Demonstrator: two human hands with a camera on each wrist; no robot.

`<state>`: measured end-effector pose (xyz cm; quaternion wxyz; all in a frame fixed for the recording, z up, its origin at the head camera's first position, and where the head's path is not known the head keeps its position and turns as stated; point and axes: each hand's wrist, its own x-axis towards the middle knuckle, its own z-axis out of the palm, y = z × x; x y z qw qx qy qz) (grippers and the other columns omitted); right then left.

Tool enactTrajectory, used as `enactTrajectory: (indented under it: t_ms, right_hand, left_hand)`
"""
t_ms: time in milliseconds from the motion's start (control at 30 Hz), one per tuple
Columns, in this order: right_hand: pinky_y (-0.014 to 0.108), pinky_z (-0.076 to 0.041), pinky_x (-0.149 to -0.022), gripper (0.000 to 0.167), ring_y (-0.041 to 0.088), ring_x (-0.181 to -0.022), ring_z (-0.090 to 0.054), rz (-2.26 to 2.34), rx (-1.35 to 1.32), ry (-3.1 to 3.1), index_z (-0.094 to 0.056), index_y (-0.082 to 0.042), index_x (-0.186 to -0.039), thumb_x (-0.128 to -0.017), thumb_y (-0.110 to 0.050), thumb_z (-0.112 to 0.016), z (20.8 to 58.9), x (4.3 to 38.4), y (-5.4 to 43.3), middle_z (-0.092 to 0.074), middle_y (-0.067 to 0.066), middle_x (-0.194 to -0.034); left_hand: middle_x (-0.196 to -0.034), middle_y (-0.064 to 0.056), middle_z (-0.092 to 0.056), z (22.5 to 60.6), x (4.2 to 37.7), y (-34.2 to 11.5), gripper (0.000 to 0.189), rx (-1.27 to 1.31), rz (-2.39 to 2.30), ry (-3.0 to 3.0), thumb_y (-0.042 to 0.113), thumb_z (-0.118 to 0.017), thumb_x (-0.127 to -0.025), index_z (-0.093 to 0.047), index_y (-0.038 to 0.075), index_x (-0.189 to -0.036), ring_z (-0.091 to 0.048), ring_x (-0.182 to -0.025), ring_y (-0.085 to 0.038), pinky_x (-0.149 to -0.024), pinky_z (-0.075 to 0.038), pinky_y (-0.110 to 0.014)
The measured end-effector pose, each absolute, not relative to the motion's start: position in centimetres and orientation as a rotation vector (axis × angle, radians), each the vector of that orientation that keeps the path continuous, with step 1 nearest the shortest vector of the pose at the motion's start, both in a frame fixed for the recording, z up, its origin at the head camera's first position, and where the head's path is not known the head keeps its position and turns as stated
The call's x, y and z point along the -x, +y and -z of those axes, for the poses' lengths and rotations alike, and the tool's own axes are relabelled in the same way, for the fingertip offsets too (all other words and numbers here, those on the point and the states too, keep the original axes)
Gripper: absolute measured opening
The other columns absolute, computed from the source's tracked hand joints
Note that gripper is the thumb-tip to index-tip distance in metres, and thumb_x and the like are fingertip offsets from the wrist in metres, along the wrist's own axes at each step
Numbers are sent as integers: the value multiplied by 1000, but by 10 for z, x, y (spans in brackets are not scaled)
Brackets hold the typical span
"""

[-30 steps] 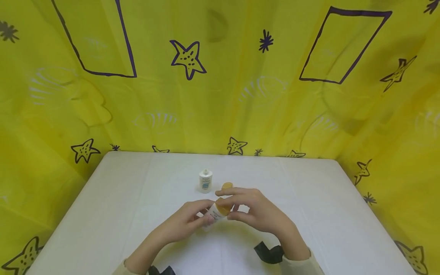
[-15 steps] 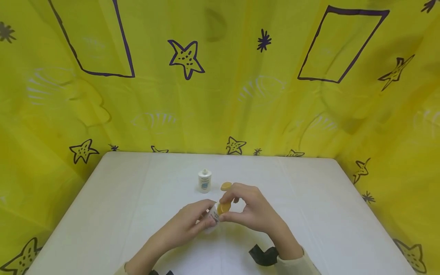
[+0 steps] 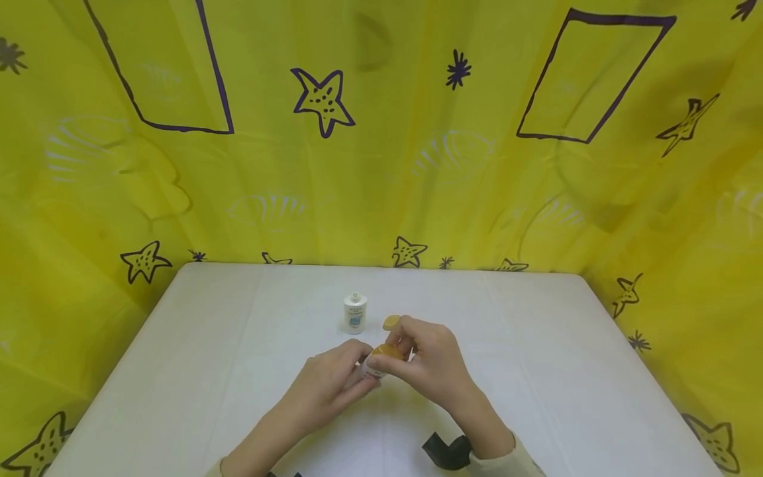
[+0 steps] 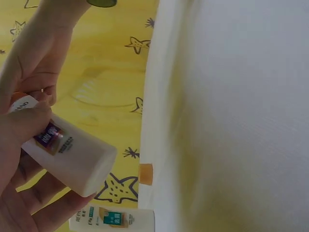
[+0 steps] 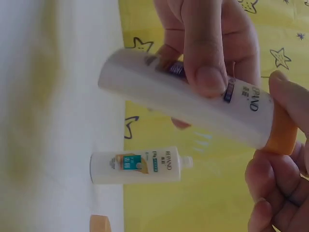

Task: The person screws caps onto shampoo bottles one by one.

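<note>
My left hand [image 3: 324, 381] grips a white shampoo-type bottle [image 5: 145, 87] with a purple label, tilted above the table. The fingers and thumb of my right hand [image 3: 434, 361] pinch the orange cap [image 5: 282, 129], which sits on the bottle's end. Behind the hands, a second white bottle [image 3: 355, 318] with a teal label stands upright; its narrow neck is bare. A loose orange cap [image 3: 391, 322] lies on the table right of that bottle, just beyond my right fingers. In the left wrist view, my left thumb covers part of the held bottle's label.
A white-covered table [image 3: 226, 358] extends under both hands. Yellow curtain [image 3: 381, 165] with printed stars and fish hangs along its back and sides. Black straps [image 3: 448, 452] show by the wrists.
My right hand has gone from reaching over the cap with straighter fingers to pinching it, with its thumb now shifted left over the cap. The standing bottle and loose cap have stayed put.
</note>
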<state>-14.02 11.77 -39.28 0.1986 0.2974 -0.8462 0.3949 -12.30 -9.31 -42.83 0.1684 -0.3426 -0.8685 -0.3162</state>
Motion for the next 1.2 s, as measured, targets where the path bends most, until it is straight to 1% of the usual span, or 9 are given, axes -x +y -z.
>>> enactTrajectory:
  t_ms: [67, 133, 267, 300, 367, 700, 900, 1067, 1200]
  right_hand:
    - [19, -48, -52, 34, 0, -61, -55, -1130, -834, -2376, -61, -21, -80, -70, -37, -89, 393, 140, 116, -62, -14, -71]
    - [22, -52, -55, 33, 1, -66, -58, -1168, -867, -2387, -65, -19, -86, -71, -34, -90, 395, 140, 116, -65, -12, -79]
    - [24, -58, -64, 35, 4, -76, -65, -1266, -961, -2424, -69, -14, -103, -75, -23, -88, 399, 143, 116, -70, -7, -98]
    - [24, -58, -65, 36, 5, -77, -66, -1287, -981, -2434, -69, -14, -106, -76, -20, -87, 400, 145, 116, -70, -6, -100]
    - [25, -59, -67, 35, 6, -79, -67, -1326, -1008, -2454, -69, -14, -109, -78, -17, -86, 403, 147, 117, -71, -5, -103]
    - [24, -58, -66, 32, 3, -78, -66, -1317, -1037, -2577, -69, -15, -107, -79, -11, -84, 417, 155, 116, -70, -6, -98]
    - [26, -59, -65, 33, 4, -78, -65, -1325, -1040, -2571, -69, -14, -108, -79, -11, -84, 420, 155, 115, -70, -6, -99]
    - [27, -59, -67, 36, 8, -81, -67, -1325, -1077, -2588, -68, -15, -112, -80, -18, -85, 420, 158, 119, -70, -4, -100]
    - [31, -59, -72, 39, 12, -86, -68, -1338, -973, -2648, -68, -20, -115, -80, -29, -85, 418, 169, 132, -71, -5, -100]
  left_hand:
    - [-88, 17, -55, 430, 124, -93, 28, 941, 908, -2478, 28, -77, -88, -59, 19, -107, -45, -65, 0, -54, -40, -15]
    - [-92, 17, -60, 431, 125, -93, 27, 908, 962, -2501, 30, -76, -90, -59, 19, -108, -54, -69, 0, -57, -46, -17]
    - [-103, 14, -68, 437, 131, -95, 27, 862, 1204, -2549, 32, -73, -92, -59, 21, -114, -68, -86, -5, -70, -57, -20]
    - [-106, 13, -68, 438, 132, -96, 28, 853, 1267, -2556, 32, -72, -93, -59, 21, -115, -69, -91, -6, -74, -58, -21]
    - [-108, 11, -68, 442, 135, -97, 30, 850, 1372, -2566, 30, -73, -92, -59, 20, -117, -69, -92, -8, -76, -58, -20]
    - [-115, 1, -67, 453, 143, -101, 31, 820, 1677, -2669, 22, -73, -92, -57, 19, -119, -67, -101, -18, -80, -57, -21]
    - [-117, 0, -66, 454, 143, -103, 31, 826, 1749, -2660, 21, -73, -92, -57, 18, -118, -66, -105, -22, -83, -57, -23]
    - [-115, 3, -64, 454, 144, -105, 32, 857, 1796, -2654, 20, -75, -91, -56, 18, -116, -64, -105, -23, -82, -58, -24]
    - [-116, 2, -63, 451, 147, -110, 37, 878, 1825, -2693, 17, -78, -88, -54, 17, -116, -63, -108, -25, -81, -59, -26]
